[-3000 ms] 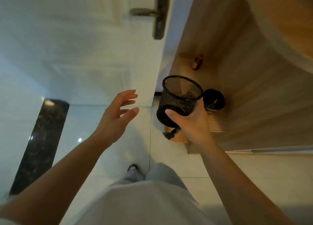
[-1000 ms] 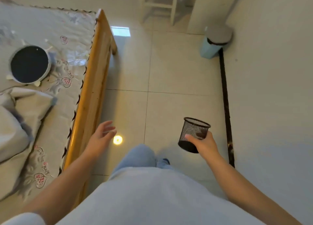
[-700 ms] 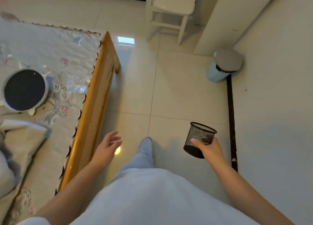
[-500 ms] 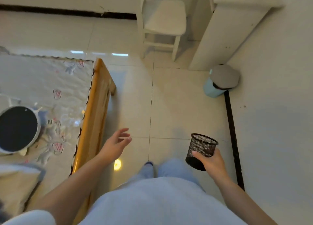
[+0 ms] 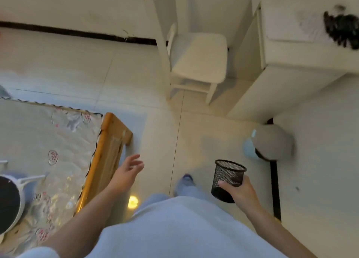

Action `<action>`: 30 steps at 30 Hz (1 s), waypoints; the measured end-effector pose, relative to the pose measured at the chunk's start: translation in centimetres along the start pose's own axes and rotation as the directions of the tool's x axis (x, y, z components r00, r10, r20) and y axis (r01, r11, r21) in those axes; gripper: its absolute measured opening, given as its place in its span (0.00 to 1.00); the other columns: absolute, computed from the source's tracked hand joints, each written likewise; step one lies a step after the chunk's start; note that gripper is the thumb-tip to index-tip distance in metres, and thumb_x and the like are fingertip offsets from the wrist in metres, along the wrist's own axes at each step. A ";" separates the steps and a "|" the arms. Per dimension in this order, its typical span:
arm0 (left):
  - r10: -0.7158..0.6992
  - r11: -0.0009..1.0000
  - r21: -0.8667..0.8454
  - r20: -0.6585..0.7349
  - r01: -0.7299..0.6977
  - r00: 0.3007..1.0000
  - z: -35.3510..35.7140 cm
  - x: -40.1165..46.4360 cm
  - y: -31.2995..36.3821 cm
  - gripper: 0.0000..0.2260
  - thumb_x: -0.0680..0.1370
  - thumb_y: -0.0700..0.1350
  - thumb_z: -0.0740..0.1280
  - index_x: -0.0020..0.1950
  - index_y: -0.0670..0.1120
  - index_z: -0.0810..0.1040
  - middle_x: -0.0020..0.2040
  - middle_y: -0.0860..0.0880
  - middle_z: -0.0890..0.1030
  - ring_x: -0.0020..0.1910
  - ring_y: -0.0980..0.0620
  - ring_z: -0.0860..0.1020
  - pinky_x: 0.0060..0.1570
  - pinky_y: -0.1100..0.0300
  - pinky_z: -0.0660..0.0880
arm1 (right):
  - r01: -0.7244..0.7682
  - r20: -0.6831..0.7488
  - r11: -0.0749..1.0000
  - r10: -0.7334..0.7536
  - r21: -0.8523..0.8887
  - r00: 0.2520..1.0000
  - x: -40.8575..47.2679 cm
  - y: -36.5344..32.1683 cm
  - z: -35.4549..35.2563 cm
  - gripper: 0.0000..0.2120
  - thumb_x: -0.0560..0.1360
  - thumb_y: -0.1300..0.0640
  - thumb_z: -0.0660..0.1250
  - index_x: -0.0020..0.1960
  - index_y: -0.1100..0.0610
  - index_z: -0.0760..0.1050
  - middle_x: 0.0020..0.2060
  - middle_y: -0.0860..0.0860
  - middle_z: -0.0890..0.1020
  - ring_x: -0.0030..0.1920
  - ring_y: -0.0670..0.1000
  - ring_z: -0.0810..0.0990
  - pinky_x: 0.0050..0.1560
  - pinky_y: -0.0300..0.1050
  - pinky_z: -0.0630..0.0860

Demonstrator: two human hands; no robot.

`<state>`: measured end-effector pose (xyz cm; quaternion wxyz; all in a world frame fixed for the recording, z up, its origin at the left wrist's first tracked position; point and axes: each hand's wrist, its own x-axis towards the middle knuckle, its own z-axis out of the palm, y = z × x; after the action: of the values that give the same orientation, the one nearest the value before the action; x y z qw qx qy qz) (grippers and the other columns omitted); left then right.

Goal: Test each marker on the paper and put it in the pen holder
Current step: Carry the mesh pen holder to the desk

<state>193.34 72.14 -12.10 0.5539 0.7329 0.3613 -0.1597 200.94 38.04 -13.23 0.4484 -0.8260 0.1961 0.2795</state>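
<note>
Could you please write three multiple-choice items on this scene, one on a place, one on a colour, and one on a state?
1. Where is the pen holder?
A. on the chair
B. in the right hand
C. on the bed

2. What colour is the pen holder?
A. black
B. red
C. white

3. How is the left hand?
A. gripping a marker
B. pressing on the floor
C. open, holding nothing

Answers:
1 B: the right hand grips its mesh wall, above the floor.
2 A: its wire mesh is black.
3 C: its fingers are spread loosely in the air beside the bed frame, with nothing in them.
</note>
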 end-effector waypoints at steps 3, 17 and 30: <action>-0.037 0.997 -0.073 -0.049 0.033 0.998 -1.0 3.6 3.6 0.13 0.77 0.49 0.63 0.61 0.57 0.69 0.55 0.53 0.76 0.55 0.52 0.74 0.53 0.56 0.70 | 0.046 0.026 0.998 -0.045 -0.041 0.999 5.7 -6.5 -1.5 0.29 0.62 0.50 0.78 0.58 0.55 0.70 0.46 0.48 0.79 0.45 0.49 0.77 0.41 0.42 0.69; -0.001 1.000 -0.010 0.046 0.002 0.999 -2.5 28.0 23.3 0.11 0.77 0.43 0.64 0.57 0.55 0.71 0.54 0.49 0.79 0.51 0.52 0.77 0.50 0.55 0.72 | 0.028 -0.096 0.997 -0.021 0.070 0.995 24.8 -24.9 -2.5 0.27 0.63 0.53 0.78 0.57 0.56 0.71 0.45 0.46 0.79 0.43 0.43 0.77 0.38 0.38 0.69; 0.192 0.931 0.245 0.304 -0.271 0.933 8.1 43.5 47.1 0.10 0.76 0.47 0.64 0.56 0.56 0.73 0.49 0.57 0.78 0.45 0.59 0.76 0.43 0.62 0.70 | -0.003 -0.267 0.944 0.097 0.331 0.959 36.2 -33.2 -10.3 0.25 0.63 0.52 0.77 0.55 0.52 0.70 0.44 0.43 0.78 0.42 0.39 0.76 0.35 0.32 0.68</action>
<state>257.85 74.06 -9.60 0.5030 0.8130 0.1645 -0.2426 250.70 43.93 -10.79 0.5396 -0.7660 0.3221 0.1350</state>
